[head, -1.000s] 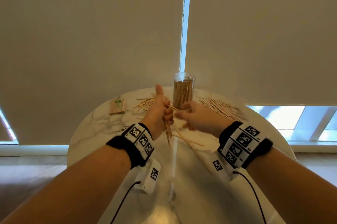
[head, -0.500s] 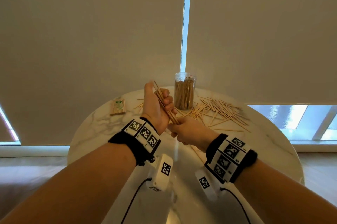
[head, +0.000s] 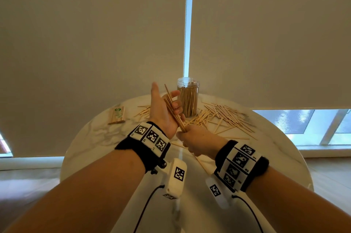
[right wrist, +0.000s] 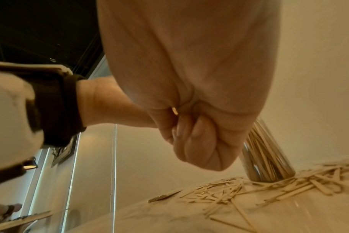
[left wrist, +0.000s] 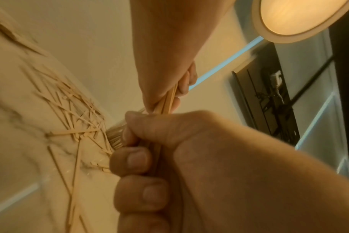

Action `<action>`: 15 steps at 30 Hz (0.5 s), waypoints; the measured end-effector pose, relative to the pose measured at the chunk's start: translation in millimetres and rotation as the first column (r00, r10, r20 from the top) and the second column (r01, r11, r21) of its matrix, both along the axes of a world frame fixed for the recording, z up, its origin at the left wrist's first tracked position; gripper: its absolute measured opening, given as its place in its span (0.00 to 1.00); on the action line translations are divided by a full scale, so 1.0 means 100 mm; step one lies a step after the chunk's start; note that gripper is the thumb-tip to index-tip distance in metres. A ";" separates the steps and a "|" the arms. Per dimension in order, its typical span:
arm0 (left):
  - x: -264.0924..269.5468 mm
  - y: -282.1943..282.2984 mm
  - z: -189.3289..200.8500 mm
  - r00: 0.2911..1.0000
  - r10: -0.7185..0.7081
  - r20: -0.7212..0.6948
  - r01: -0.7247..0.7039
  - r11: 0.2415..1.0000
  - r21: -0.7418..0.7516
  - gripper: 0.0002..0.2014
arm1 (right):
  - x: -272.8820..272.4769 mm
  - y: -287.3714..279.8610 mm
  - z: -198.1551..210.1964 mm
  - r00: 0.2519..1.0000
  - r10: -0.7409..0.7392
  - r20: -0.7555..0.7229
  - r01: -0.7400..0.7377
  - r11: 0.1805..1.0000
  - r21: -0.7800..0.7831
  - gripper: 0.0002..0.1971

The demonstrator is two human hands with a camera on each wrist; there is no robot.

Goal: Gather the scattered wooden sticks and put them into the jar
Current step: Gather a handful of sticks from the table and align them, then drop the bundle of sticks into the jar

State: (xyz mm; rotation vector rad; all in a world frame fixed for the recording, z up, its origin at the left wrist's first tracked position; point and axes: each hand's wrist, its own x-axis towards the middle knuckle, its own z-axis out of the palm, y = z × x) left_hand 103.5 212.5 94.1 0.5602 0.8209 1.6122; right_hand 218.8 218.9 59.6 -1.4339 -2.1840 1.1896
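A bundle of wooden sticks (head: 171,105) stands tilted just in front of the clear jar (head: 188,100), which holds many sticks. My left hand (head: 163,111) has its fingers curled round the bundle's upper half, thumb pointing up. Below it my right hand (head: 197,139) grips the lower end in a fist. In the left wrist view the stick ends (left wrist: 115,138) poke out beside the right hand (left wrist: 169,149). The right wrist view shows that hand's fist (right wrist: 199,138) in front of the jar (right wrist: 269,157). Scattered sticks (head: 224,117) lie right of the jar, and a smaller pile (head: 143,112) lies left of it.
The round marble table (head: 95,138) stands against a drawn roller blind. A small packet of sticks (head: 116,115) lies at the table's left. A few long thin sticks (head: 201,160) lie near the right wrist. Floor surrounds the table.
The bundle hung down from my left fist; now it points up beside the jar. My right hand moved from the top to the lower end, and my left thumb has lifted.
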 end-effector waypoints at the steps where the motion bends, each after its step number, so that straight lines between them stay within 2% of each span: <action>1: -0.01 0.03 0.00 1.000 -0.003 -0.008 0.003 1.000 -0.010 0.32 | 0.01 0.01 0.01 1.000 0.015 0.016 -0.015 1.000 0.003 0.13; 4: 0.01 0.08 0.03 0.998 -0.017 -0.058 0.015 0.999 -0.028 0.17 | 0.04 0.05 0.03 1.000 0.020 0.017 -0.019 1.000 -0.015 0.13; 5: 0.01 0.10 0.03 0.999 -0.020 -0.039 0.019 0.999 -0.027 0.17 | 0.05 0.07 0.03 1.000 0.015 0.020 -0.014 1.000 -0.014 0.13; 8: -0.01 0.19 0.03 0.998 -0.054 0.009 0.054 0.998 -0.035 0.28 | 0.08 0.18 0.01 1.000 0.012 0.021 -0.011 1.000 -0.018 0.13; 9: -0.01 0.22 0.04 0.998 -0.068 0.000 0.068 0.996 -0.057 0.27 | 0.09 0.21 0.00 1.000 0.006 0.011 -0.006 1.000 -0.022 0.13; 12: 0.04 0.34 0.07 0.999 -0.038 0.013 0.039 0.997 -0.067 0.12 | 0.11 0.30 -0.02 0.994 -0.023 -0.110 0.024 1.000 0.007 0.12; 15: 0.04 0.57 0.08 0.990 0.066 0.123 -0.062 0.997 -0.039 0.10 | 0.16 0.47 0.01 0.987 -0.078 -0.144 0.103 0.979 0.176 0.20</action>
